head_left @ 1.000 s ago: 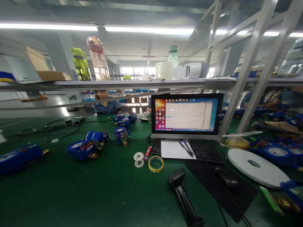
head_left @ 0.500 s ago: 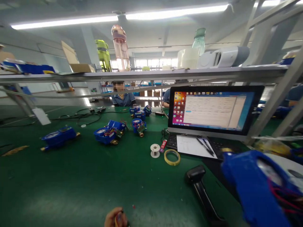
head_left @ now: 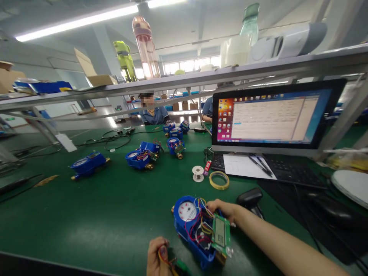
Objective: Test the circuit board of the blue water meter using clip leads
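In front of me a blue water meter (head_left: 187,230) sits on the green table. Its round dial faces up, and red, yellow and white wires spill from its open body. A green circuit board with a small display (head_left: 220,232) leans out at its right side. My right hand (head_left: 220,209) grips the meter's far right edge, fingers partly hidden behind it. Left of the meter, my left hand (head_left: 156,255) is closed around red and yellow wires (head_left: 164,260). A green clip-like piece (head_left: 181,266) shows just beside that hand, cut off by the frame's bottom edge.
A barcode scanner (head_left: 250,199) lies behind my right forearm. Tape roll (head_left: 219,180), solder spool (head_left: 198,174), keyboard (head_left: 296,168) and monitor (head_left: 267,115) stand beyond. Several blue meters (head_left: 139,158) rest farther left. A shelf (head_left: 172,78) spans above; two people sit across.
The water meter has come from the right, where it was raised near the camera, to the table before me. My right hand now shows on it. The view has tilted and shifted.
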Demonstrator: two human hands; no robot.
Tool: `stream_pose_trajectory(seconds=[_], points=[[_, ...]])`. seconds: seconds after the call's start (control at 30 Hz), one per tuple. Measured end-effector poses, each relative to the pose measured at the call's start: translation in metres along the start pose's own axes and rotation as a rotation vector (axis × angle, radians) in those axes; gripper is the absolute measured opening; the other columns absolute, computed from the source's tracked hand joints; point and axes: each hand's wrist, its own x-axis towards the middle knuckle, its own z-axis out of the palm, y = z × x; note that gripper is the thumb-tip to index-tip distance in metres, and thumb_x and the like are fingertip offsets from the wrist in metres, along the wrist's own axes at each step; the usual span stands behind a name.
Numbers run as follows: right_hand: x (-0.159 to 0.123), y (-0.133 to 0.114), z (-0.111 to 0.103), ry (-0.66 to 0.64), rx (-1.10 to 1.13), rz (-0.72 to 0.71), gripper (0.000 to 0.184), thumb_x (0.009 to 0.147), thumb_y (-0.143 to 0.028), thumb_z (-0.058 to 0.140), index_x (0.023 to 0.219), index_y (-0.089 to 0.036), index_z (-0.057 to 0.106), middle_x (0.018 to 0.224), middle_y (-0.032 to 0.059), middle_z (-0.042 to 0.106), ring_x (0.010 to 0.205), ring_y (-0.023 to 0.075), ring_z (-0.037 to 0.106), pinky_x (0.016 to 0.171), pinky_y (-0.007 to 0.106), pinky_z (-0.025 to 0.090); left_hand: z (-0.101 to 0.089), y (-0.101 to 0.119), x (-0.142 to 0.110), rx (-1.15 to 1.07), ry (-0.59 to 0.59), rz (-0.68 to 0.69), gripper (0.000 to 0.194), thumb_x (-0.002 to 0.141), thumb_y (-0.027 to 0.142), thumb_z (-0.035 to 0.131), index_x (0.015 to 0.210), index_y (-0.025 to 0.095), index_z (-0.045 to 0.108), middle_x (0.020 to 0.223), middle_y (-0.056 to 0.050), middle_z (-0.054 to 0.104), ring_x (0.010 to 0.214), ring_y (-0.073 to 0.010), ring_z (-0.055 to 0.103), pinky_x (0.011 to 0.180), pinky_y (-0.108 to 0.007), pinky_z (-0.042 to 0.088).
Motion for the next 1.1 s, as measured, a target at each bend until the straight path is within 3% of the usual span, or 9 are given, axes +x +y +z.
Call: stream_pose_trajectory(seconds=[0.07,0.17,0.3,0.4,0.47,0.63,0.73,0.83,1.1], points=[[0.006,-0.009,-0.005,-0.035,-0.08,0.065,0.028,0.082,-0.033,0.057,0.064,-0.012,0.054,0.056,-0.0023,0.052,0.049,0.0088,0.048,0.053,0.022,0.043,-0.004,-0.002,0.0,0.1,-0.093,0.08,0.017,0.088,0.033,0.054,0.081,0.018,0.058,0.08,-0.003,0.055,0.076,-0.0158,0.053,0.07,-0.023,0.044],[0.001,-0.019,-0.006,-0.022,-0.151,0.018,0.021,0.075,-0.029,0.065,0.068,-0.01,0.058,0.062,0.0005,0.057,0.056,0.0109,0.053,0.058,0.024,0.045,-0.006,0.004,-0.004,0.174,-0.167,0.148,0.013,0.089,0.028,0.05,0.085,0.018,0.057,0.087,-0.004,0.054,0.082,-0.016,0.053,0.073,-0.024,0.043],[-0.032,-0.016,-0.001,0.175,-0.194,-0.286,0.036,0.07,-0.037,0.07,0.093,-0.012,0.061,0.093,0.0061,0.061,0.086,0.018,0.056,0.081,0.031,0.043,0.003,0.024,-0.008,0.174,-0.194,0.231,0.008,0.089,0.021,0.049,0.086,0.017,0.056,0.089,-0.005,0.053,0.085,-0.0169,0.053,0.078,-0.027,0.044],[-0.068,0.0,0.004,0.341,-0.221,-0.553,0.053,0.066,-0.045,0.071,0.109,-0.018,0.053,0.116,0.006,0.051,0.112,0.0206,0.043,0.1,0.032,0.03,0.014,0.045,-0.008,0.117,-0.205,0.34,0.007,0.089,0.017,0.048,0.088,0.017,0.054,0.088,-0.005,0.054,0.086,-0.0181,0.053,0.083,-0.034,0.046],[-0.088,0.015,0.007,0.384,-0.292,-0.637,0.064,0.061,-0.043,0.076,0.114,-0.019,0.05,0.122,0.0083,0.047,0.117,0.0238,0.039,0.102,0.035,0.028,0.021,0.06,-0.006,0.077,-0.228,0.424,0.008,0.088,0.012,0.048,0.091,0.016,0.054,0.087,-0.004,0.054,0.083,-0.0175,0.054,0.084,-0.037,0.047],[-0.1,0.048,0.018,0.505,-0.065,-0.457,0.057,0.073,-0.056,0.064,0.111,-0.016,0.049,0.098,0.0085,0.056,0.088,0.0197,0.053,0.077,0.031,0.042,0.036,0.091,-0.004,0.047,-0.284,0.554,0.014,0.085,0.004,0.051,0.092,0.014,0.057,0.083,-0.004,0.057,0.075,-0.0165,0.056,0.077,-0.039,0.05],[-0.092,0.051,0.029,0.354,0.043,-0.402,0.045,0.079,-0.059,0.055,0.086,-0.014,0.054,0.075,0.0035,0.055,0.068,0.0135,0.05,0.063,0.025,0.039,0.043,0.097,-0.008,0.035,-0.41,0.569,0.015,0.084,0.004,0.053,0.095,0.013,0.059,0.083,-0.006,0.06,0.076,-0.0175,0.058,0.076,-0.04,0.051],[-0.089,0.046,0.04,0.267,0.038,-0.44,0.044,0.075,-0.055,0.063,0.07,-0.014,0.049,0.065,-0.0002,0.049,0.06,0.0104,0.043,0.057,0.022,0.035,0.047,0.095,-0.014,0.012,-0.488,0.541,0.018,0.083,0.001,0.055,0.097,0.012,0.059,0.087,-0.006,0.061,0.078,-0.0177,0.058,0.076,-0.04,0.051],[-0.099,0.034,0.053,0.356,-0.021,-0.541,0.041,0.072,-0.05,0.067,0.07,-0.017,0.044,0.064,-0.0013,0.05,0.059,0.0116,0.045,0.056,0.022,0.036,0.056,0.097,-0.014,0.12,-0.437,0.524,0.02,0.077,-0.004,0.061,0.089,0.012,0.063,0.079,-0.005,0.059,0.072,-0.0166,0.056,0.063,-0.032,0.047]])
